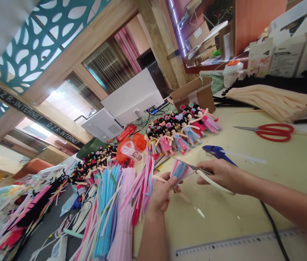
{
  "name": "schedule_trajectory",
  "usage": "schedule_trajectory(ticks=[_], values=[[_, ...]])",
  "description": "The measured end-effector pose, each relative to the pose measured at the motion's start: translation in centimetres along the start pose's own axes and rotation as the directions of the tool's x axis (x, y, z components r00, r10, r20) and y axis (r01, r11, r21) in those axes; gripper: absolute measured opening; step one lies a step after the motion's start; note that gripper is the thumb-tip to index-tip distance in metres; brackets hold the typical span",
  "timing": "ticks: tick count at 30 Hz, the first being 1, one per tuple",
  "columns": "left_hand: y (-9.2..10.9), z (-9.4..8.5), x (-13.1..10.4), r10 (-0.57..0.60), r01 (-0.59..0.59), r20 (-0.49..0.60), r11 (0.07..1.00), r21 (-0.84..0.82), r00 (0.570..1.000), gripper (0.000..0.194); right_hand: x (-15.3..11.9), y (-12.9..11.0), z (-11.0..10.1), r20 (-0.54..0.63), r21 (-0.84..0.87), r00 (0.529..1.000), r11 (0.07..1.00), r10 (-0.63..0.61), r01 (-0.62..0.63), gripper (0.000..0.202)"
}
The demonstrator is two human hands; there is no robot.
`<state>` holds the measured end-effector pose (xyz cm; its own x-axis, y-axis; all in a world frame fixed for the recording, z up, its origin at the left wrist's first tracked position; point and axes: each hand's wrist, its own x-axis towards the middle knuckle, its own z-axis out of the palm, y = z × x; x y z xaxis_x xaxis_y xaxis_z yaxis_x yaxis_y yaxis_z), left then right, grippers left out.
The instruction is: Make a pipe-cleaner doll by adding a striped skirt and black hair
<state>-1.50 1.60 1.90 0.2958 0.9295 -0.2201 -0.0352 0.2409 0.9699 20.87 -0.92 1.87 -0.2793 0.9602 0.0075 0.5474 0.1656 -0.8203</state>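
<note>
Over the pale tabletop (pixel 210 217), my left hand (pixel 164 192) pinches a small pipe-cleaner doll (pixel 180 170) whose pink and blue skirt fans upward. A beige limb sticks out on each side of my fingers. My right hand (pixel 217 175) is wrapped round a pair of white-handled scissors (pixel 215 182). Their blades reach left across the skirt's upper ends; whether they are parted I cannot tell. Just behind my right hand lies a blue glue gun (pixel 219 153). Left of my left hand are loose pink and red pipe cleaners (pixel 141 188).
Finished dolls (pixel 167 136) crowd the back, beside a cardboard box (pixel 194 94). Red-handled scissors (pixel 274 132) and beige pipe cleaners (pixel 273 99) lie at right. Blue and lilac bundles (pixel 121 224) stand at left. A ruler (pixel 237 242) and black cable (pixel 274 228) are in front.
</note>
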Motion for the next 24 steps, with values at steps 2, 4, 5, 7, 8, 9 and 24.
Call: schedule_trajectory(ticks=[2, 4, 5, 7, 8, 9, 24], values=[[0.0, -0.1, 0.0, -0.002, 0.002, -0.001, 1.000, -0.001, 1.000, 0.042, 0.0, -0.1, 0.0, 0.014, 0.049, 1.000, 0.999, -0.006, 0.006, 0.031], [0.0, -0.2, 0.0, -0.002, 0.002, -0.004, 1.000, -0.006, 1.000, 0.041, -0.2, -0.4, -0.2, 0.056, 0.172, 0.998, 0.985, 0.001, -0.011, 0.033], [0.1, -0.3, 0.0, -0.002, 0.001, -0.003, 1.000, -0.013, 1.000, 0.041, -0.4, -0.6, -0.3, 0.084, 0.244, 0.996, 0.969, 0.010, -0.030, 0.036], [0.1, -0.5, 0.1, 0.005, -0.005, -0.006, 0.999, -0.044, 1.000, 0.041, -0.7, -1.0, -0.6, 0.132, 0.348, 0.991, 0.935, 0.027, -0.072, 0.042], [0.2, -0.7, 0.1, 0.007, -0.007, -0.011, 0.998, -0.067, 1.000, 0.041, -0.9, -1.1, -0.8, 0.143, 0.371, 0.989, 0.925, 0.029, -0.080, 0.045], [0.2, -0.8, 0.1, 0.006, -0.008, -0.016, 0.996, -0.090, 1.000, 0.041, -1.0, -1.2, -0.9, 0.147, 0.379, 0.989, 0.922, 0.024, -0.079, 0.047], [0.5, -1.7, -0.3, 0.106, -0.111, -0.038, 0.980, -0.165, 0.994, 0.042, -1.6, -2.0, -1.9, 0.305, 0.401, 0.949, 0.915, -0.077, -0.055, 0.057]])
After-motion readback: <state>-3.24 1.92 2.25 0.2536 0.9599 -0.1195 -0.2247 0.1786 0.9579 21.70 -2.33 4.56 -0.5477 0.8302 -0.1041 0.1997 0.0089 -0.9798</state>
